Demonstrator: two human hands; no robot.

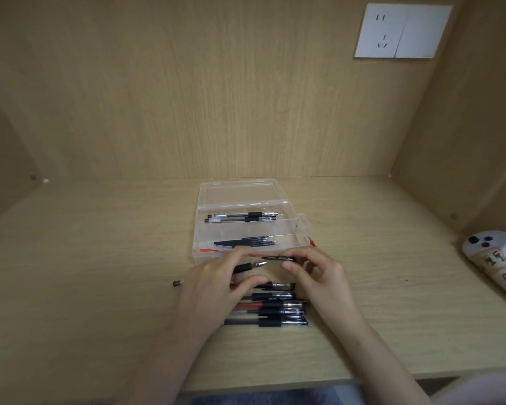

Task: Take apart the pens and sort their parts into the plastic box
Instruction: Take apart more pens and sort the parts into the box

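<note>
A clear plastic box (247,229) stands open at the desk's middle. Its far compartment holds two pen barrels (241,217); the near one holds several black refills (246,242). Just in front of the box, my left hand (216,283) grips an uncapped black pen (249,266), tip pointing right. My right hand (319,276) pinches the black cap (278,258), pulled free a little to the right of the tip. Below my hands lies a row of several capped pens (275,309), black and red.
A small dark pen end piece (177,283) lies loose on the desk left of my left hand. A white handheld controller (492,260) rests at the right edge. An orange part (208,250) shows at the box's front. The wall carries a socket plate (402,30).
</note>
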